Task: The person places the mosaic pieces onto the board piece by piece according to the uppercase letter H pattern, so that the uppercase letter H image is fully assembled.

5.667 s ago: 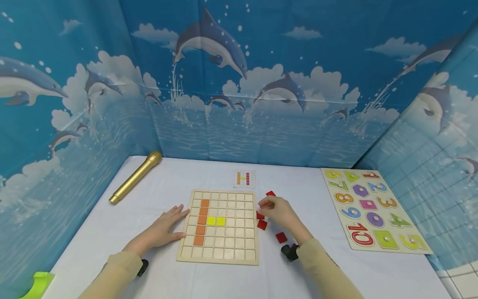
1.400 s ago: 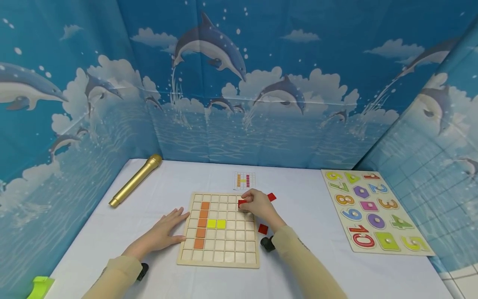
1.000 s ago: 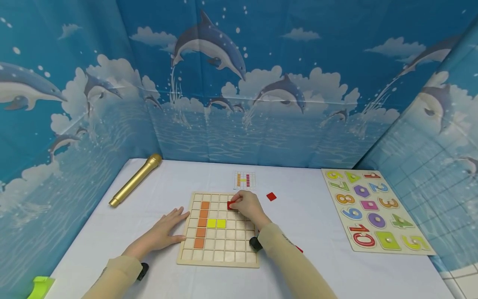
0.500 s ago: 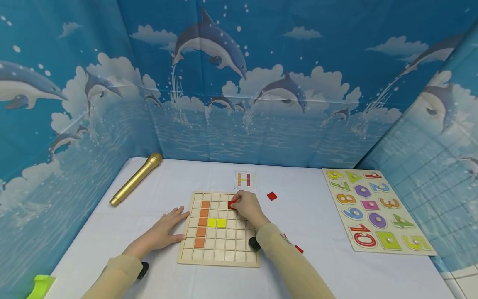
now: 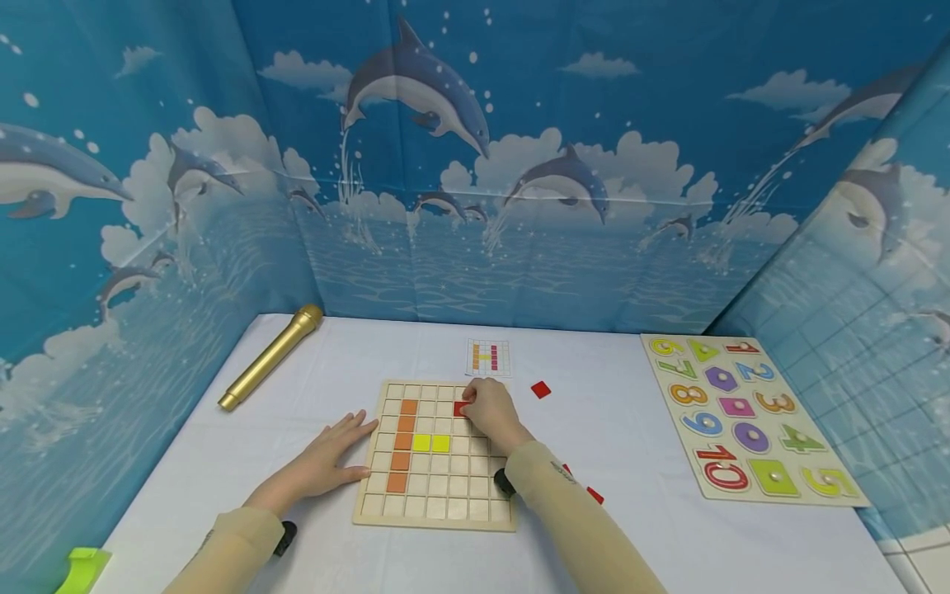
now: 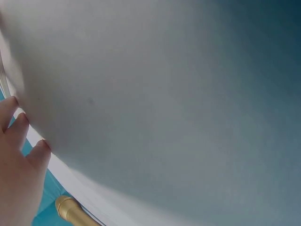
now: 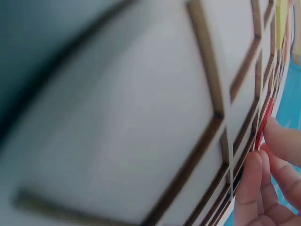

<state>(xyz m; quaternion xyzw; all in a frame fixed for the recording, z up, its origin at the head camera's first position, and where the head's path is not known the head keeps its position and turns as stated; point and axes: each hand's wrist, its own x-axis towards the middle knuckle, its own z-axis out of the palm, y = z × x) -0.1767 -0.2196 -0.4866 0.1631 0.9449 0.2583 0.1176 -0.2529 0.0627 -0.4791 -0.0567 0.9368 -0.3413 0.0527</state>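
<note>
In the head view, a wooden grid board (image 5: 436, 521) lies on the table with an orange tile column (image 5: 402, 440) and two yellow tiles (image 5: 430, 443) set in its cells. My left hand (image 5: 322, 456) lies flat at the board's left edge, fingers spread, fingertips on its rim. Over the board's upper right, my right hand (image 5: 493, 410) pinches a red square tile (image 5: 460, 409) at a cell. The right wrist view shows the thumb (image 7: 277, 136) on the red tile's face, with fingertips curled close to its lower end; the tile sits low at the grid.
Red tiles (image 5: 540, 389) lie to the right of the board, some partly behind the right sleeve. A pattern card (image 5: 488, 357) lies beyond the board. A gold microphone (image 5: 269, 359) is at far left, a number puzzle board (image 5: 750, 421) at right, and a bright green object (image 5: 83, 569) at the near left.
The right hand has gone from the loose red tiles to the board and brought one red tile to an upper cell. Lately it has hardly moved. The left hand has stayed put.
</note>
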